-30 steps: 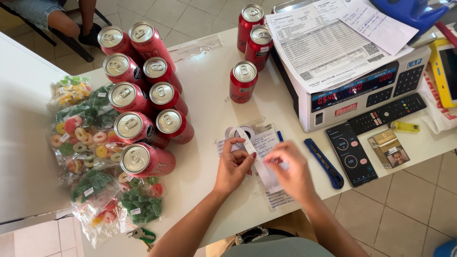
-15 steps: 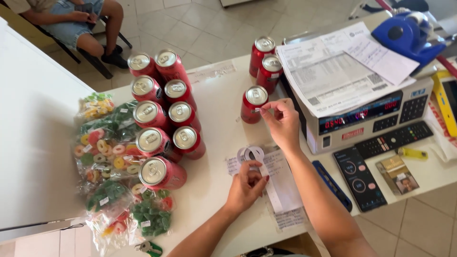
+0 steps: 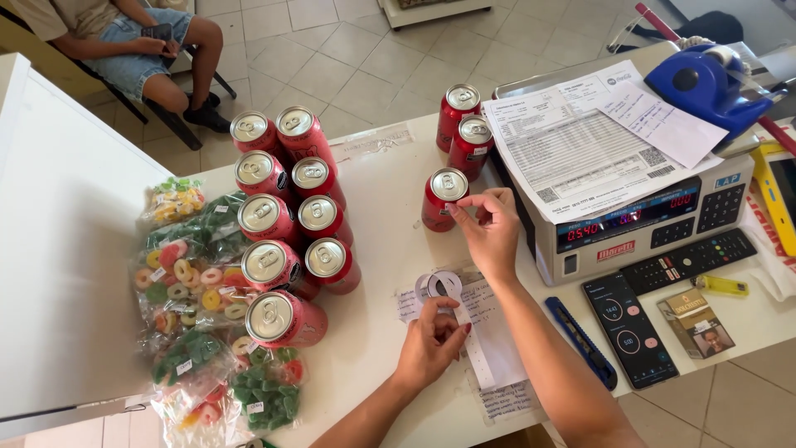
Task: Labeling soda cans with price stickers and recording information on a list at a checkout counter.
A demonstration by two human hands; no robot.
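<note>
Hands at work on a white surface (image 3: 381,178) crowded with red soda cans. Right hand (image 3: 491,232) raised against a lone red can (image 3: 441,199) just beside the front left corner of a white counter scale (image 3: 630,224), thumb and forefinger pressed together at the can's rim, pinching something too small to make out. Left hand (image 3: 431,342) lower, nearer the surface's edge than the lone can, fingers closed on a white label strip (image 3: 471,344) trailing from a small label roll (image 3: 439,286) lying on handwritten paper notes (image 3: 497,332). Two more red cans (image 3: 464,124) standing behind the lone can, touching the scale's left side. Cluster of nine red cans (image 3: 282,220) in two rows well to the left of the lone can, the nearest one tipped on its side. Clear bags of coloured gummy sweets (image 3: 199,307) piled left of the cluster. Printed sheets (image 3: 580,141) spread on top of the scale, a blue tape dispenser (image 3: 705,83) behind them. Blue utility knife (image 3: 582,342), black smartphone (image 3: 627,328), remote control (image 3: 688,261) and yellow lighter (image 3: 720,286) in front of the scale. Seated person's legs (image 3: 157,58) on the tiled floor beyond the surface.
</note>
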